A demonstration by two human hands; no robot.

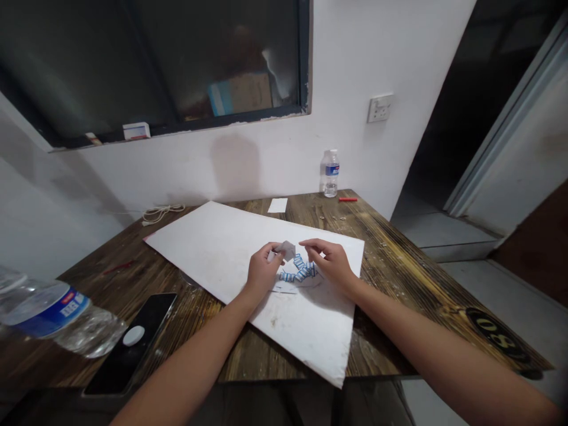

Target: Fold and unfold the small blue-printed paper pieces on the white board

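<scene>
Over the white board (222,242) my left hand (262,266) is closed, pinching a small grey piece of paper or card (287,251) between thumb and fingers. My right hand (331,260) hovers just to its right, index finger stretched toward the grey piece and fingers apart; I see nothing held in it. Below and between the hands, a curving row of several small blue-edged strips (290,276) lies on the board; whether they are loose or stuck down I cannot tell. Thin dark lines or slivers (284,290) lie just in front of the strips.
The board lies askew on a wooden table (390,296). To the left are a large water bottle (57,313) on its side, a phone (133,355) bearing a white cap (134,336), and a cable (162,213). At the back are a white paper (277,205), a small bottle (331,174) and a red stick-like item (348,200).
</scene>
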